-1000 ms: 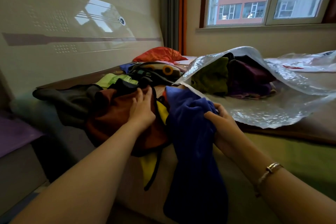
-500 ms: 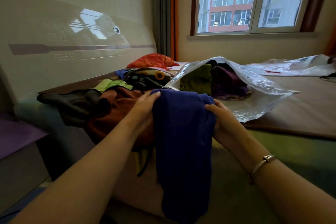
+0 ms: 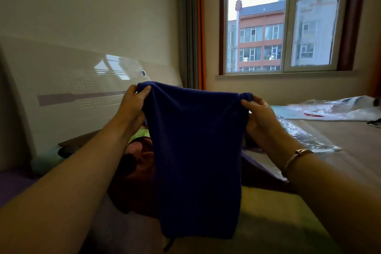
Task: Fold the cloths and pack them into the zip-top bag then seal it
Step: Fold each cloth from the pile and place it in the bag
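Both pinching top corners of blue cloth: left hand, right hand. Risk: uneven fold or a slipped corner, loose hanging fabric bunching

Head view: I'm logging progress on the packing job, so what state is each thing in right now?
Blue cloth: unfolded, held up by its top corners, hanging free.
Left hand: pinching the cloth's left corner.
Right hand: pinching the right corner.
Zip-top bag: lying on the bed, mostly hidden; open or sealed cannot be told.
Cloth pile: still loose, unfolded.
Window: appears shut.
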{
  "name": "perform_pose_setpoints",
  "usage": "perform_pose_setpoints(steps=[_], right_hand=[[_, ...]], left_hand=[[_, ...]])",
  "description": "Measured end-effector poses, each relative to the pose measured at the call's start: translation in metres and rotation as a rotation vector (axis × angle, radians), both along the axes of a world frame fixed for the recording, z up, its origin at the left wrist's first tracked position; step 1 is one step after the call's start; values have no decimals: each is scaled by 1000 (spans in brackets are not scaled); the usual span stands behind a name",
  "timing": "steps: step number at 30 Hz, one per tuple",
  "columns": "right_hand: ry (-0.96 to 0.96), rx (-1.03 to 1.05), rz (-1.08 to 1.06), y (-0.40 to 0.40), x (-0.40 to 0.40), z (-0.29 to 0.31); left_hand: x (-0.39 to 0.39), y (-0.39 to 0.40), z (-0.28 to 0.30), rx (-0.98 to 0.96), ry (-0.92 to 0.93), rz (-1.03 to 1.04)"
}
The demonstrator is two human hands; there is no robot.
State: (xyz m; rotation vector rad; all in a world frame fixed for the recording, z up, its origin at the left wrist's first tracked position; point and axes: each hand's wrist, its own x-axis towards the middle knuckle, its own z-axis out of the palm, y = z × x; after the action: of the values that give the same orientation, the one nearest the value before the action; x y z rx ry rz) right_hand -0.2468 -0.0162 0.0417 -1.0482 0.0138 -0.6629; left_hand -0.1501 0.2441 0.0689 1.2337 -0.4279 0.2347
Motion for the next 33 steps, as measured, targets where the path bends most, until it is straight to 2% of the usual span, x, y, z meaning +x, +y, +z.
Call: perform_pose_setpoints(steps=[3,9,20,27,33], right_hand=[[-16,-110,-105,-8,-20,23],[-71,-292,-324,-37,-70,61],[-189,-390,-520,-65,-127,102],[-51,-417,-525,-84,-127,77],[54,-422,-494,-99,-126,54]], left_hand=[[1,12,17,-74,-24,15],[-12,16,40,-61,-57,3],[-55,-9,84,-61,-171,-89],[-48,-30,61,67,-20,-136],[-43,-40,37,325,68,-150]])
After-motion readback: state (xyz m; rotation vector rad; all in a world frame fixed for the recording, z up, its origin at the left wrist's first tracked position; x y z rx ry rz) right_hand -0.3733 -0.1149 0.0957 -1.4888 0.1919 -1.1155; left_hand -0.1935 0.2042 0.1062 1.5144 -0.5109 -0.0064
